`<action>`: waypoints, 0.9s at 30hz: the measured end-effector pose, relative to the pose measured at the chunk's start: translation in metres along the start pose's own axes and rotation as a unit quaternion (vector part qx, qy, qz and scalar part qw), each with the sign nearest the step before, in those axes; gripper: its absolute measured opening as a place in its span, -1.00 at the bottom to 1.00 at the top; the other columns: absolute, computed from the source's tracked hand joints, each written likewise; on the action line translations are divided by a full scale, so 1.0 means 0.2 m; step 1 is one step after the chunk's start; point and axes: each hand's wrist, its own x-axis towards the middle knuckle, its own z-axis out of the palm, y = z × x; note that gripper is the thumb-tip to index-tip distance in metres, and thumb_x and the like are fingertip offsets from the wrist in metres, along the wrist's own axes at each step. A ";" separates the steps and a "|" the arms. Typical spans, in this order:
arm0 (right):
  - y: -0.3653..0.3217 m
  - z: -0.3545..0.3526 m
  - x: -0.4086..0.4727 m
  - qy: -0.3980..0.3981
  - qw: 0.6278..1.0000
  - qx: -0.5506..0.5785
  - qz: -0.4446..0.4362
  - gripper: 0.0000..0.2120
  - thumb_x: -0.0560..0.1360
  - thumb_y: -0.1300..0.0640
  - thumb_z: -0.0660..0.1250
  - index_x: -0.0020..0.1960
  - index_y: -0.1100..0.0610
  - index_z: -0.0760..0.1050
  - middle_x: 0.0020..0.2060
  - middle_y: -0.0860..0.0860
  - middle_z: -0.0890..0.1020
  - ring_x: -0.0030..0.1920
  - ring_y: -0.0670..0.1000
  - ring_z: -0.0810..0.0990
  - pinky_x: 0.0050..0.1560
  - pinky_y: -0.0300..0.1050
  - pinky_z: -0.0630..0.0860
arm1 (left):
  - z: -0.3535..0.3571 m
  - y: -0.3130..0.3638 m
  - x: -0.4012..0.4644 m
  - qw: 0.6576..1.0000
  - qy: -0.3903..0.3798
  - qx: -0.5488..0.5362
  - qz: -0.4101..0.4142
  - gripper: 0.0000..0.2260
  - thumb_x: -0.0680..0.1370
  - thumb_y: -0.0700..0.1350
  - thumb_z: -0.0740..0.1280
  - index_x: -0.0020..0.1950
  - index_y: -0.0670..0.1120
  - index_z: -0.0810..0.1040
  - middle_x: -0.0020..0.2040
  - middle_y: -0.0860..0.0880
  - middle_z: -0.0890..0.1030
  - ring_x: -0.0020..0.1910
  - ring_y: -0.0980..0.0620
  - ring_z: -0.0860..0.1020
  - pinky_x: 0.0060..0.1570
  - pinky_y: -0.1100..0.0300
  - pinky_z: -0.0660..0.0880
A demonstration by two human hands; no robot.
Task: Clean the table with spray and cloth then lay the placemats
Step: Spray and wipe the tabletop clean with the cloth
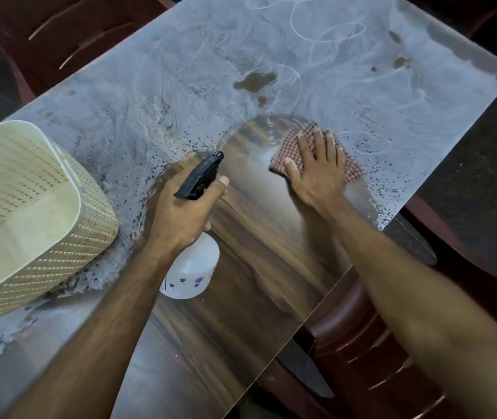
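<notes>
Red checked cloth (316, 152) is lying under the flat right hand (316, 170), the left hand (180, 207) is gripping the white plastic spray bottle (191, 267), and fresh spray could be wetting the woven cream basket (29, 213) nearby.

No readable text; the spray bottle (191, 273) bears only small blue flower prints
</notes>
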 end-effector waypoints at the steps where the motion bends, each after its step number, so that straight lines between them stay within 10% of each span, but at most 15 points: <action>1: -0.04 0.00 0.03 0.000 1.000 0.002 0.003 -0.33 0.61 -0.31 -0.16 0.62 -0.02 -0.03 0.61 0.14 -0.04 0.60 0.17 -0.13 0.56 0.22 -0.19 | 0.01 0.00 -0.01 1.000 -0.001 0.001 0.000 -0.83 0.57 0.01 0.40 0.03 -0.07 0.61 -0.10 -0.12 0.70 -0.60 0.06 0.46 -0.47 0.24 0.45; 8: -0.20 0.13 -0.48 0.005 0.993 0.014 -0.119 -0.37 0.62 -0.31 -0.09 0.61 -0.07 0.04 0.61 0.07 0.03 0.60 0.11 -0.06 0.57 0.19 -0.10 | 0.13 0.06 -0.06 0.999 -0.037 0.020 0.025 -0.80 0.57 -0.02 0.38 0.07 -0.14 0.60 -0.08 -0.26 0.66 -0.58 0.08 0.46 -0.51 0.21 0.49; 18: 0.07 0.10 -0.53 0.066 0.996 0.033 0.045 -0.32 0.56 -0.31 -0.16 0.59 -0.04 0.14 0.60 0.06 0.09 0.60 0.11 -0.01 0.57 0.16 -0.08 | 0.46 0.20 -0.07 0.969 -0.150 0.160 0.114 -0.71 0.56 0.05 0.37 0.11 -0.15 0.62 -0.15 -0.09 0.64 -0.23 -0.03 0.59 -0.24 0.06 0.51; 27: 0.05 0.09 -0.51 0.033 0.997 0.028 0.065 -0.34 0.56 -0.18 -0.02 0.59 0.08 0.13 0.57 0.11 0.19 0.60 0.14 -0.03 0.57 0.12 -0.14 | 0.67 0.33 -0.05 0.946 -0.198 0.222 0.132 -0.76 0.55 0.04 0.36 -0.14 -0.13 0.61 -0.30 -0.06 0.65 -0.49 0.15 0.50 -0.47 0.28 0.41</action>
